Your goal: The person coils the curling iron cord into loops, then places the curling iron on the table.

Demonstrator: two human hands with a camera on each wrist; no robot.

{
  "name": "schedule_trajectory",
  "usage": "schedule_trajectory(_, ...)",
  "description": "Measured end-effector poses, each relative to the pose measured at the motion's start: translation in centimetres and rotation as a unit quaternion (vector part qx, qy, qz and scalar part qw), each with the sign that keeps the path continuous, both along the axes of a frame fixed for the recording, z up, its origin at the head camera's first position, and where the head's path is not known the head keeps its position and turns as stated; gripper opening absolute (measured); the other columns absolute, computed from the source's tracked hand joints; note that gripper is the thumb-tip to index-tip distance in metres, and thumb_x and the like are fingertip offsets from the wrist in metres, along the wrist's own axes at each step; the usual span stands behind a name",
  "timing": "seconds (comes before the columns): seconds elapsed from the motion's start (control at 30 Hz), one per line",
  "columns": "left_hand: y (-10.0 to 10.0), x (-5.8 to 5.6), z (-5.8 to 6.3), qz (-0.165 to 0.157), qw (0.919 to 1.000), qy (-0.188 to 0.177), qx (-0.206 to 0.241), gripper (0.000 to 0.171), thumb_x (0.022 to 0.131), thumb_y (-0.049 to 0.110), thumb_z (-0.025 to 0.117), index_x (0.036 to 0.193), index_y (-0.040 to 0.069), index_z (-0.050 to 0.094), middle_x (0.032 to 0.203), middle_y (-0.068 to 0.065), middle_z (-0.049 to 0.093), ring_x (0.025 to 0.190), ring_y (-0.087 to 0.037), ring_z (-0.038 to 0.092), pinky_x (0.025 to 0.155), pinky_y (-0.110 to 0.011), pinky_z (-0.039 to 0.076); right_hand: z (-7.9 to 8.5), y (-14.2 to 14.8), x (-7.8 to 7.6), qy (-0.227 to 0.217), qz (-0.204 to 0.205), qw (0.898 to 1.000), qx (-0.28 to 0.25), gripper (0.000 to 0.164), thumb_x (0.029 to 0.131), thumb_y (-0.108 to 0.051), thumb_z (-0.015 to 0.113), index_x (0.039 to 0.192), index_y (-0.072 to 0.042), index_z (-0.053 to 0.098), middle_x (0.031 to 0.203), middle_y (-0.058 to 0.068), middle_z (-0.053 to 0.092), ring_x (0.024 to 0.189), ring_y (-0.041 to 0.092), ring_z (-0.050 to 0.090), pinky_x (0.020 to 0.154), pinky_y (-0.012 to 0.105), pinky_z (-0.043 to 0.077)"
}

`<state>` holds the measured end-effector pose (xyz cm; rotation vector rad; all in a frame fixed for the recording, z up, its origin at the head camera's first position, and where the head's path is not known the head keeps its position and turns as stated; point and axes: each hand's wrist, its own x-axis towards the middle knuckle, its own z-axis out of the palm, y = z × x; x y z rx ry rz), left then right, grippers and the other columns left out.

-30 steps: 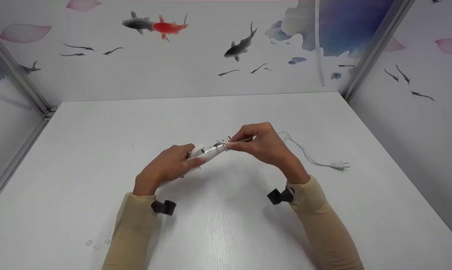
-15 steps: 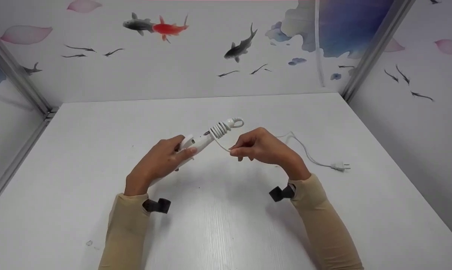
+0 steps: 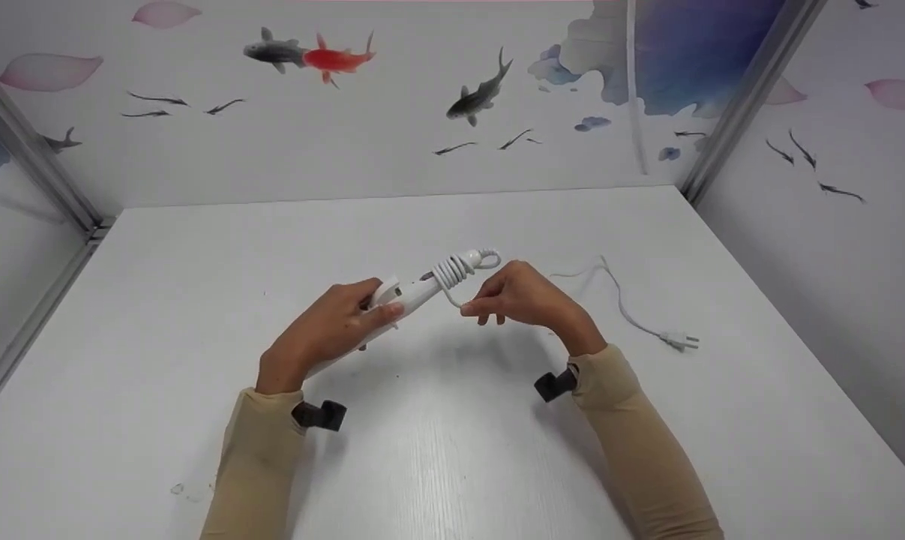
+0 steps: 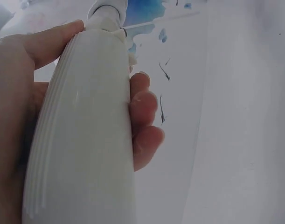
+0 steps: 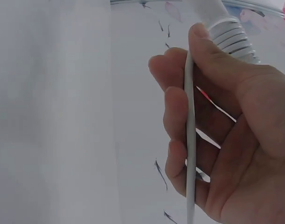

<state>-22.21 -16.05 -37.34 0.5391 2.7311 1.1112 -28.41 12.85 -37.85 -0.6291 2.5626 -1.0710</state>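
Note:
My left hand (image 3: 332, 322) grips the body of a white hair iron (image 3: 415, 296), thumb along its near side. In the left wrist view, the iron's wide white body (image 4: 86, 126) has a ribbed edge, and fingertips show past its right side. Several turns of white cord (image 3: 452, 271) wrap the handle near its tip, where the cord leaves in a small loop. My right hand (image 3: 523, 296) pinches the cord just below the turns, between thumb and forefinger. In the right wrist view, the cord (image 5: 190, 130) runs down across the palm and curled fingers.
Beyond my right hand, the cord's loose end (image 3: 624, 304) trails over the white table (image 3: 437, 450) to a two-pin plug (image 3: 678, 342). Walls printed with fish and petals (image 3: 347, 135) stand behind and at both sides, with metal posts at the corners.
My right hand has drawn back from the handle tip, down and toward me, uncovering the wound turns. The iron has swung up, then shifted slightly right and down. The trailing cord has moved a little.

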Motion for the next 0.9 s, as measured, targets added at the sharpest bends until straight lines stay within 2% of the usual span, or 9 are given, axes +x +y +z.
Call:
schedule_trajectory(0.17,0.3,0.2,-0.4,-0.02,0.9997,-0.013,0.002,0.035,0.099,0.051,0.055,0.109,0.017,0.06,0.098,-0.005,0.064,0.083,-0.021,0.056,0.071,-0.033,0.046,-1.1,-0.3,-0.4,-0.007,-0.055,0.998,0.004,0.027,0.083,-0.035,0.082,0.102,-0.017,0.076,0.088,0.012,0.077,0.082,0.034,0.071,0.069,0.035,0.054)
schedule_trajectory(0.3,0.6,0.2,-0.3,-0.028,0.9992,-0.027,0.002,0.034,0.098,0.052,0.057,0.11,0.02,0.061,0.099,-0.003,0.065,0.084,-0.021,0.056,0.072,-0.034,0.046,-1.6,-0.3,-0.7,0.02,-0.077,0.997,-0.019,0.022,0.081,-0.031,0.084,0.098,-0.02,0.076,0.087,0.007,0.077,0.083,0.032,0.071,0.07,0.032,0.05)
schedule_trajectory(0.37,0.6,0.1,-0.1,-0.03,0.9988,-0.039,0.003,0.034,0.097,0.053,0.058,0.109,0.021,0.063,0.1,-0.003,0.065,0.085,-0.021,0.057,0.073,-0.034,0.046,-1.7,-0.1,-0.9,0.047,-0.076,0.996,-0.029,0.017,0.082,-0.025,0.084,0.095,-0.015,0.078,0.084,0.005,0.076,0.078,0.026,0.068,0.07,0.03,0.048)
schedule_trajectory(0.5,0.6,0.0,-0.1,-0.038,0.9974,-0.06,0.007,0.033,0.094,0.052,0.062,0.105,0.021,0.07,0.099,-0.002,0.067,0.083,-0.02,0.059,0.072,-0.033,0.047,-1.9,0.2,-1.1,0.116,-0.047,0.991,-0.041,0.007,0.083,-0.005,0.079,0.089,-0.004,0.077,0.084,0.009,0.076,0.073,0.017,0.062,0.072,0.032,0.048)
schedule_trajectory(0.6,0.7,-0.1,-0.3,-0.047,0.9961,-0.074,0.007,0.032,0.093,0.05,0.065,0.102,0.02,0.074,0.098,-0.003,0.069,0.08,-0.019,0.061,0.07,-0.033,0.05,-2.2,0.3,-1.3,0.148,-0.025,0.988,-0.041,0.008,0.083,0.005,0.074,0.088,-0.001,0.076,0.087,0.012,0.076,0.075,0.014,0.059,0.073,0.031,0.049)
schedule_trajectory(0.73,0.9,-0.1,-0.1,-0.056,0.9949,-0.083,-0.01,0.034,0.093,0.051,0.065,0.101,0.019,0.074,0.095,-0.003,0.069,0.078,-0.018,0.062,0.069,-0.033,0.051,-2.2,0.5,-1.6,0.115,-0.026,0.991,-0.067,0.013,0.085,0.007,0.07,0.091,-0.002,0.076,0.089,0.012,0.075,0.075,0.014,0.06,0.071,0.026,0.05)
schedule_trajectory(0.9,0.6,0.1,0.1,-0.056,0.996,-0.052,-0.046,0.037,0.094,0.054,0.062,0.103,0.019,0.067,0.089,-0.001,0.063,0.077,-0.016,0.056,0.069,-0.032,0.045,-1.8,0.5,-1.6,0.054,-0.047,0.991,-0.114,0.009,0.087,-0.002,0.073,0.095,-0.004,0.077,0.091,0.009,0.074,0.076,0.015,0.057,0.068,0.025,0.049)
